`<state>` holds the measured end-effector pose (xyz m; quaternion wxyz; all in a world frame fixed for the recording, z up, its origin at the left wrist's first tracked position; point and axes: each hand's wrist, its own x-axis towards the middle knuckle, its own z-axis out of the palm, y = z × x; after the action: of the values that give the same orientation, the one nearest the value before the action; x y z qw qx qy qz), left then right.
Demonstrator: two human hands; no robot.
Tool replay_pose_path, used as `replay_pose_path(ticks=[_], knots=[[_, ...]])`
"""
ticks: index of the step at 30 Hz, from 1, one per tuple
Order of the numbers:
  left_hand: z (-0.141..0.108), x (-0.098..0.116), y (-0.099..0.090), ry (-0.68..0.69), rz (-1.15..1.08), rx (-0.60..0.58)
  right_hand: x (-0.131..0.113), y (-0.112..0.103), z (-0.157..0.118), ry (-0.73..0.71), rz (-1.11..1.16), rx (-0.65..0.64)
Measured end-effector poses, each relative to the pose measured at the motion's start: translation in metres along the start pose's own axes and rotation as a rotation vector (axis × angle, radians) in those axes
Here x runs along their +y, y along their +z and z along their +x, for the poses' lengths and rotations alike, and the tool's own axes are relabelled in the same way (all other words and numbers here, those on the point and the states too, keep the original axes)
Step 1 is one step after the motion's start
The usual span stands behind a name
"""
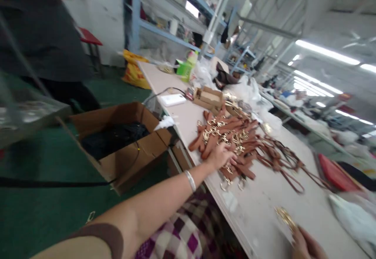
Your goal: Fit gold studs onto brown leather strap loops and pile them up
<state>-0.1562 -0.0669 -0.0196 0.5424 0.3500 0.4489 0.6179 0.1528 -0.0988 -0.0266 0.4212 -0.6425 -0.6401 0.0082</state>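
A pile of brown leather straps (243, 128) with gold metal clasps lies on the pale table. My left hand (220, 156) reaches into the near side of this pile, its fingers bent round a strap; the blur hides the exact grip. Gold rings and hooks lie around those fingers. At the lower right, my right hand (307, 245) pinches a gold metal clasp (284, 216) above the tabletop. Part of that hand falls outside the picture.
An open cardboard box (123, 169) with dark material inside stands left of the table (264, 200). Towards the back lie a white device (173, 99), a small carton (208, 96) and plastic bags. Thin brown straps (279, 159) trail rightward. Another person (44, 36) stands at left.
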Motion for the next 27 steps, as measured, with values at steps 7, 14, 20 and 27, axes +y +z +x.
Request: replay_pose_path(ticks=[7, 14, 20, 27], knots=[[0.018, -0.011, 0.001, 0.059, -0.023, -0.017, 0.036, 0.005, -0.003, 0.176, 0.098, 0.114], [0.016, -0.011, 0.003, 0.138, 0.071, 0.016, 0.036, -0.017, -0.025, 0.253, 0.296, 0.103], [0.016, -0.013, 0.005, 0.114, 0.125, 0.008, 0.043, -0.020, -0.028, 0.354, 0.437, 0.164], [0.014, -0.010, 0.006, 0.096, 0.131, -0.031, 0.050, -0.021, -0.024, 0.468, 0.595, 0.226]])
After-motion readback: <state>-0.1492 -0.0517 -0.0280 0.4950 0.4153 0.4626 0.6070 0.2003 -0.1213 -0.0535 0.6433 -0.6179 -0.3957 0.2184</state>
